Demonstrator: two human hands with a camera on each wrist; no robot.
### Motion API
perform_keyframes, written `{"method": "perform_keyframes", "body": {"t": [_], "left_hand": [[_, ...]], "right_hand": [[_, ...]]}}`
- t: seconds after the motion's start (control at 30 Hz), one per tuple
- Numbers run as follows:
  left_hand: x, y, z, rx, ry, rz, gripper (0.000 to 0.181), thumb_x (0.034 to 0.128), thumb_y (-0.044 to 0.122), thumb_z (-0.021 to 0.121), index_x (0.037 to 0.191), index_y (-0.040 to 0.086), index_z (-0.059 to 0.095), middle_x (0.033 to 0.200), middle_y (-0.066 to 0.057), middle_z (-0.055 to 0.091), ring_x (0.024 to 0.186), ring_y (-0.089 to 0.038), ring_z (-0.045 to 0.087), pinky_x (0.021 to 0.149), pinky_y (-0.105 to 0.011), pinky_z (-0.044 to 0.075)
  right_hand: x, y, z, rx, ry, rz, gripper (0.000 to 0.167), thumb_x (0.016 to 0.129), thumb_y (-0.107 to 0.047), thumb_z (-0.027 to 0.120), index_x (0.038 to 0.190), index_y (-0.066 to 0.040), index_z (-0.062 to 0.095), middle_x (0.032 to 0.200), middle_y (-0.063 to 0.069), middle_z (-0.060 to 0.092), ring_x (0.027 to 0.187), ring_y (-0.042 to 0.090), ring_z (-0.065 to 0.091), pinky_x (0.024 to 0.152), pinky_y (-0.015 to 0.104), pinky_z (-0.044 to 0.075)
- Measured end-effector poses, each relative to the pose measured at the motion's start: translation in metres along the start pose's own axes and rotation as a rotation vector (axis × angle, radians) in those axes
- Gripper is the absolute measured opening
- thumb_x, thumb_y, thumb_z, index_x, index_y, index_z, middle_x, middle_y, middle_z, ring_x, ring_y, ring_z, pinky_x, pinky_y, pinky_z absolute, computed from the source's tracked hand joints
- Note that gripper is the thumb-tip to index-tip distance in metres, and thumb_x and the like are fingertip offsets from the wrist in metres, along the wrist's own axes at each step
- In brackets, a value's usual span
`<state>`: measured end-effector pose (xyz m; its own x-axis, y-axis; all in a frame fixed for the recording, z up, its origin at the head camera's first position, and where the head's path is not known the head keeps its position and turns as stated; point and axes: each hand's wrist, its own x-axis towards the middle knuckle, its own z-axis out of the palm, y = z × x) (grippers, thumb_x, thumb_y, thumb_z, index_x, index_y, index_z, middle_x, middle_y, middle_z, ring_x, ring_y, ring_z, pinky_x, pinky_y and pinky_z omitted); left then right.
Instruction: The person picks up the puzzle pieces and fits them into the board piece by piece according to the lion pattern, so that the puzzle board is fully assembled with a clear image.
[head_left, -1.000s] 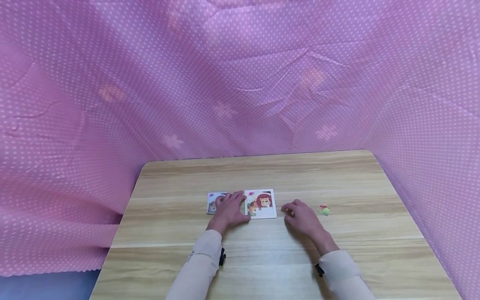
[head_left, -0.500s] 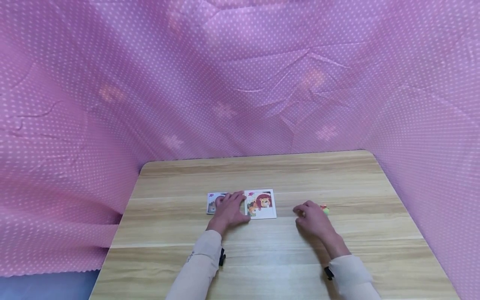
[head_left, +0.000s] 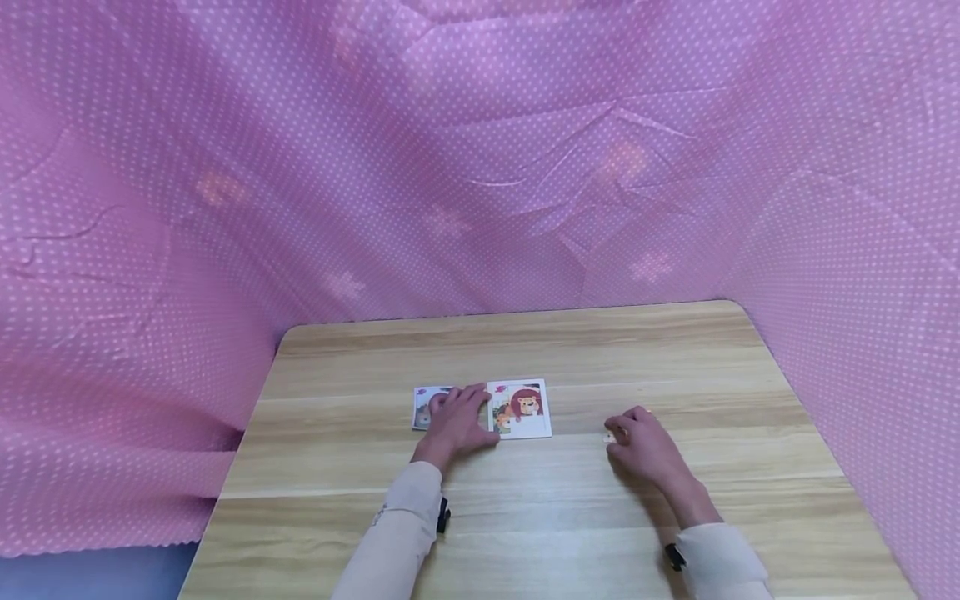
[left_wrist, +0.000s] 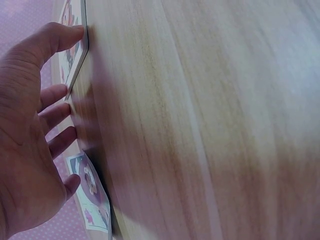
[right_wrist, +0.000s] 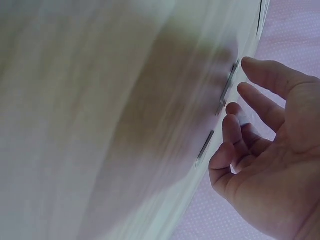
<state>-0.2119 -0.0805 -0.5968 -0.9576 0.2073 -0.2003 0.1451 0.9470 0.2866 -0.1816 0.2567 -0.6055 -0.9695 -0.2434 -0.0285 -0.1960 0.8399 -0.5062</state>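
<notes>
My left hand [head_left: 456,421] rests at the left edge of a jigsaw puzzle board [head_left: 529,427], thumb at its near corner and fingertips by its far corner. The board shows a lion picture with a blank white area at lower right. A picture card [head_left: 422,408] lies left of it, partly under the same hand. Further right, my right hand [head_left: 647,446] is over loose puzzle pieces, fingers loosely bent, thumb and forefinger apart. One puzzle piece [head_left: 608,437] shows beside those fingertips. From the right wrist, a puzzle piece [right_wrist: 228,86] appears edge-on by the thumb; whether the fingers touch it, I cannot tell.
The wooden table [head_left: 540,517] has rounded far corners. A pink dotted curtain [head_left: 465,167] hangs behind it and along both sides. The card [left_wrist: 91,192] looks slightly curled in the left wrist view.
My right hand has moved right, away from the board, and now covers most of the loose green and red puzzle pieces. The left hand and the board stay in place.
</notes>
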Motion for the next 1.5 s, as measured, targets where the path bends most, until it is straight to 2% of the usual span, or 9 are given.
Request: {"method": "perform_keyframes", "body": {"t": [0.23, 0.4, 0.53, 0.67, 0.97, 1.1, 1.33, 1.5], "left_hand": [[0.001, -0.001, 0.000, 0.009, -0.009, -0.008, 0.084, 0.0687, 0.058, 0.073, 0.142, 0.025, 0.047, 0.156, 0.005, 0.035, 0.137, -0.025, 0.036, 0.112, -0.058, 0.021], [0.002, -0.001, -0.001, 0.014, -0.017, -0.010, 0.084, 0.0688, 0.058, 0.074, 0.142, 0.025, 0.047, 0.156, 0.006, 0.034, 0.137, -0.024, 0.036, 0.112, -0.058, 0.021], [0.002, -0.001, -0.002, 0.014, -0.016, -0.009, 0.084, 0.0688, 0.058, 0.074, 0.142, 0.025, 0.047, 0.156, 0.005, 0.034, 0.137, -0.024, 0.036, 0.112, -0.058, 0.021], [-0.002, 0.001, 0.002, 0.007, -0.004, -0.008, 0.084, 0.0689, 0.058, 0.074, 0.141, 0.025, 0.048, 0.156, 0.005, 0.035, 0.137, -0.024, 0.036, 0.112, -0.059, 0.021], [-0.011, 0.007, 0.010, 0.008, 0.010, -0.029, 0.084, 0.0683, 0.059, 0.074, 0.140, 0.026, 0.048, 0.156, 0.006, 0.035, 0.136, -0.024, 0.037, 0.112, -0.059, 0.021], [-0.018, 0.014, 0.015, 0.009, 0.017, -0.047, 0.084, 0.0681, 0.059, 0.074, 0.141, 0.026, 0.048, 0.156, 0.007, 0.035, 0.136, -0.023, 0.037, 0.112, -0.059, 0.021], [-0.030, 0.028, 0.025, -0.005, 0.042, -0.075, 0.084, 0.0677, 0.059, 0.074, 0.140, 0.026, 0.048, 0.156, 0.007, 0.035, 0.136, -0.024, 0.037, 0.112, -0.059, 0.020], [-0.033, 0.032, 0.029, 0.000, 0.049, -0.085, 0.084, 0.0676, 0.059, 0.074, 0.140, 0.026, 0.048, 0.156, 0.007, 0.035, 0.136, -0.024, 0.037, 0.112, -0.059, 0.021]], "right_hand": [[-0.004, 0.006, -0.004, -0.022, 0.015, -0.028, 0.039, 0.073, -0.008, 0.072, 0.111, -0.007, 0.070, 0.106, 0.010, 0.063, 0.098, 0.029, 0.058, 0.086, 0.048, 0.049], [-0.003, 0.008, -0.002, 0.004, 0.028, -0.022, 0.036, 0.073, -0.004, 0.070, 0.108, -0.008, 0.072, 0.100, 0.006, 0.063, 0.089, 0.022, 0.059, 0.080, 0.041, 0.050], [-0.003, 0.008, 0.000, 0.028, 0.030, 0.001, 0.033, 0.072, -0.005, 0.070, 0.105, -0.009, 0.072, 0.098, 0.006, 0.061, 0.084, 0.017, 0.056, 0.074, 0.036, 0.047], [-0.006, 0.007, 0.004, 0.029, 0.039, -0.002, 0.032, 0.075, -0.007, 0.071, 0.106, -0.014, 0.072, 0.098, 0.005, 0.061, 0.083, 0.017, 0.058, 0.073, 0.036, 0.048], [-0.008, -0.001, 0.013, 0.017, 0.059, -0.097, 0.024, 0.083, -0.012, 0.072, 0.105, -0.019, 0.072, 0.087, -0.002, 0.065, 0.078, 0.012, 0.060, 0.070, 0.035, 0.050], [-0.010, -0.001, 0.013, 0.057, 0.036, -0.113, 0.023, 0.086, -0.015, 0.070, 0.108, -0.019, 0.071, 0.082, -0.005, 0.067, 0.073, 0.008, 0.057, 0.067, 0.030, 0.048], [-0.013, -0.002, 0.011, 0.136, -0.042, -0.077, 0.027, 0.089, -0.019, 0.068, 0.116, -0.019, 0.068, 0.086, -0.004, 0.069, 0.074, 0.008, 0.058, 0.069, 0.031, 0.049], [-0.011, -0.011, 0.013, 0.144, -0.056, -0.092, 0.023, 0.089, -0.021, 0.068, 0.112, -0.018, 0.070, 0.088, -0.003, 0.070, 0.074, 0.008, 0.058, 0.069, 0.030, 0.049]]}}
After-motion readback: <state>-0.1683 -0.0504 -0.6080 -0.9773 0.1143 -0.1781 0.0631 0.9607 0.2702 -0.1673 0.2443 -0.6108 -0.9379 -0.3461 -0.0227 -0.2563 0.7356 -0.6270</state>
